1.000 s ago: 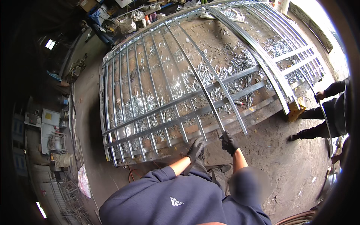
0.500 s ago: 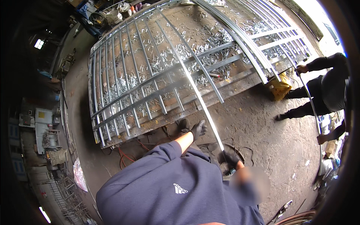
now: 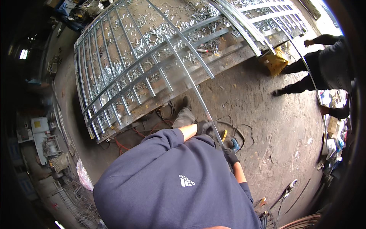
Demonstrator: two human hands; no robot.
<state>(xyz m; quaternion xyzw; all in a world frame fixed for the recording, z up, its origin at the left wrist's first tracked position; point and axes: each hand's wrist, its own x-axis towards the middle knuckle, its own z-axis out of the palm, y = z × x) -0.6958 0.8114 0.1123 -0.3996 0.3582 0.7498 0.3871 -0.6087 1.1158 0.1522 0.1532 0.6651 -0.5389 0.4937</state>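
A long, thin silver metal bar (image 3: 188, 79) slants from over the workbench down to my body. Near its lower end, my right hand (image 3: 230, 155), in a dark glove, is closed around it. My left hand (image 3: 204, 128), also gloved, has its fingers curled at the bar a little higher up; they are slightly blurred. The bar's far end lies over a frame of crossed metal bars (image 3: 133, 96) on the workbench (image 3: 225, 57). Beside my right hand, a blue power tool (image 3: 235, 145) and a small yellow object (image 3: 224, 134) lie on the floor.
At the right, a co-worker (image 3: 331, 66) stands by another long bar (image 3: 308, 68). A yellow bag (image 3: 275, 63) hangs at the bench edge. Small metal pieces (image 3: 207, 17) litter the bench top. Cables (image 3: 247, 131) and orange cords (image 3: 121, 147) lie on the floor.
My left hand has moved from beside the bar onto it. My right hand has shifted slightly left and up. The co-worker's upper hand has come off their bar.
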